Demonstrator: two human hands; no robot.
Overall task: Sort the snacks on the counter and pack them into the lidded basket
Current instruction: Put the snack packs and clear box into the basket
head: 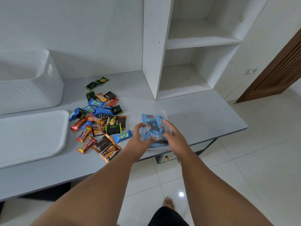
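I'm gripping the clear tub [154,128] between left hand [140,137] and right hand [175,137].

It's holding light-blue snacks [150,119], long axis running away from me; loose snacks [99,121], lid [32,136] and basket [29,79] are lying left of my grip.

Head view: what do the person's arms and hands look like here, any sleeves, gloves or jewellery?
Both arms are bare from the bottom edge of the picture to the fingers: no sleeves and no gloves. The left hand and right hand show no watch, bracelet or rings.

The basket [29,82] sits at the frame's left edge on the counter [195,115], its lid [31,136] below it. The snack pile [101,118] lies centre-left, with the shelf unit [187,46] at upper right.
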